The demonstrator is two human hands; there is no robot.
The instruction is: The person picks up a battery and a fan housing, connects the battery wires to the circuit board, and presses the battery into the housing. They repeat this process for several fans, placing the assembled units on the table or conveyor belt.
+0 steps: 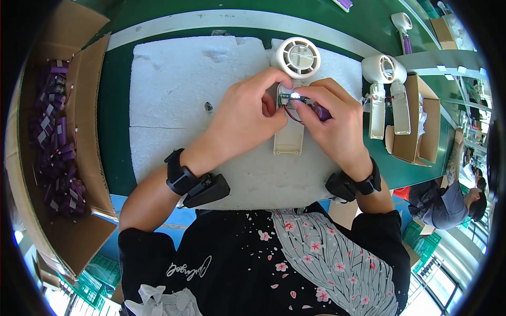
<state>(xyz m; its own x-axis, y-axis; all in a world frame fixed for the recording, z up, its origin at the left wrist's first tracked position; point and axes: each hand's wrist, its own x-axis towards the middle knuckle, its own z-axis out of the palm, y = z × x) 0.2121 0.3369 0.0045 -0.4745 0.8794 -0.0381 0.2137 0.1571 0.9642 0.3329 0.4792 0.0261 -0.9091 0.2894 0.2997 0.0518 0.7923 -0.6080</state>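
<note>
A cream handheld fan lies on the white foam board, its round grille away from me and its handle shell open toward me. My left hand is closed at the fan's neck, thumb and forefinger curled around the left side of a small green circuit board. From the other side, my right hand pinches the board's right edge, where a bright glint shows. A purple cylindrical battery sits beneath the right hand's fingers, partly hidden. Red and dark wires loop below the board.
White foam sheets cover the green bench before me. On the left stands a cardboard box of purple batteries. More cream fans lie at the right, beside a smaller carton. Another person is farther right.
</note>
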